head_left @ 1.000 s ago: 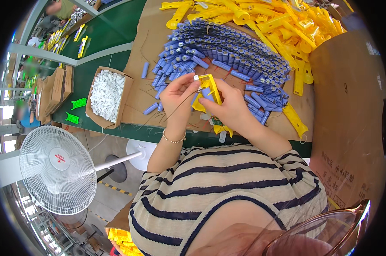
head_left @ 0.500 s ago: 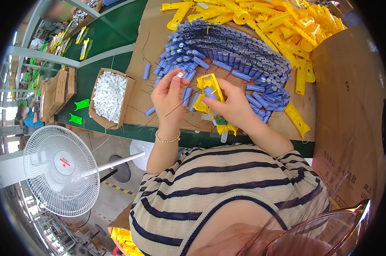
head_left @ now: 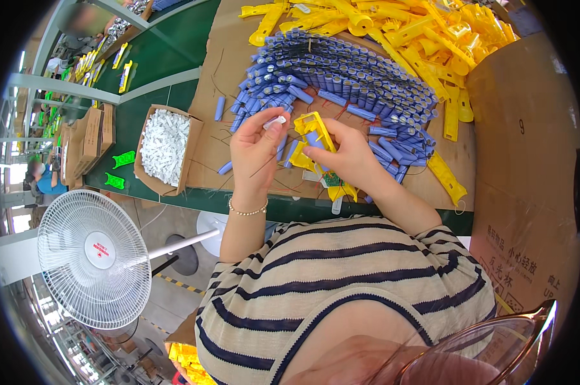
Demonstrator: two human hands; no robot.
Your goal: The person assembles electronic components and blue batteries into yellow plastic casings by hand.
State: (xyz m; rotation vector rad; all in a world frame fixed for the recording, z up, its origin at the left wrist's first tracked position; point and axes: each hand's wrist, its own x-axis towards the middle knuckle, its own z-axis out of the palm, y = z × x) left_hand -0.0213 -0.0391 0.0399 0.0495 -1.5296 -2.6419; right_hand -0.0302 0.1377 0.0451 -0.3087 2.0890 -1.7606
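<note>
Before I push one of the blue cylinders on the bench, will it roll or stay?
The blue cylinders look round and smooth, so a loose one probably rolls sideways. Thin wires trail from several, which may snag and stop it. Those packed in the pile likely stay put on the cardboard sheet.

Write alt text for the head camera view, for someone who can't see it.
Seen from above, a person's right hand holds a yellow plastic frame with a blue cylinder in it, while the left hand pinches a small white piece. Behind lie a heap of blue cylinders, yellow plastic parts and a box of white pieces.
</note>
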